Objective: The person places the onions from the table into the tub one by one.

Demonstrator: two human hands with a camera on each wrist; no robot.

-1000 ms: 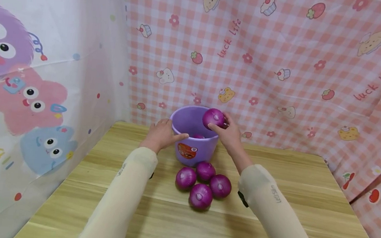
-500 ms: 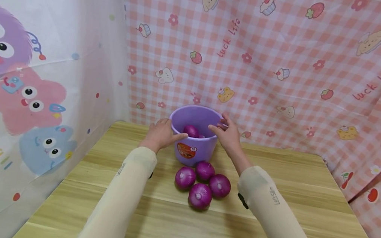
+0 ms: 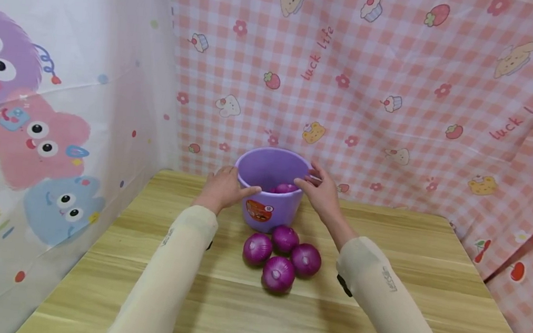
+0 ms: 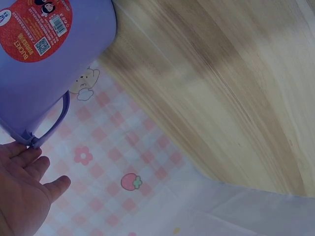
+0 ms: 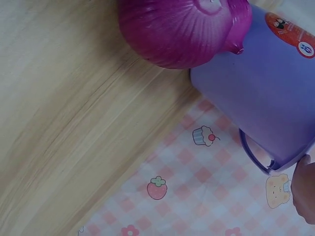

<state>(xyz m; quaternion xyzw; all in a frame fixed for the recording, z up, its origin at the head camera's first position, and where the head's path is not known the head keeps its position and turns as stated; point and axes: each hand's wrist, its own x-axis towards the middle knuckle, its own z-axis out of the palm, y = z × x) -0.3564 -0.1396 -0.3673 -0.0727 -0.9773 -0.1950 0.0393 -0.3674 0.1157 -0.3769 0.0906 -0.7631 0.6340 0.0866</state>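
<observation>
A purple bucket (image 3: 286, 209) stands upright on the table. Inside it an onion (image 3: 284, 189) shows just above the front rim; anything below is hidden. My left hand (image 3: 220, 188) rests against the bucket's left rim, its thumb straight along the front edge. In the left wrist view, its loosely extended fingers (image 4: 38, 167) touch the rim near the handle joint. At the right rim is my right hand (image 3: 322, 191), holding nothing, with its fingers parted and thumb tip near the edge. Several red onions (image 3: 278, 274) are clustered in front of the bucket.
The wooden table (image 3: 378, 308) carries the bucket near its back edge. Right behind it hangs a pink checked curtain (image 3: 375, 123). A white cartoon-print curtain (image 3: 130, 96) bounds the left side. The bucket's handle (image 4: 61, 115) hangs down on the far side.
One second ago my right hand held an onion over the bucket. It let go, and the onion dropped in and shifted right. The left hand has kept its place on the rim.
</observation>
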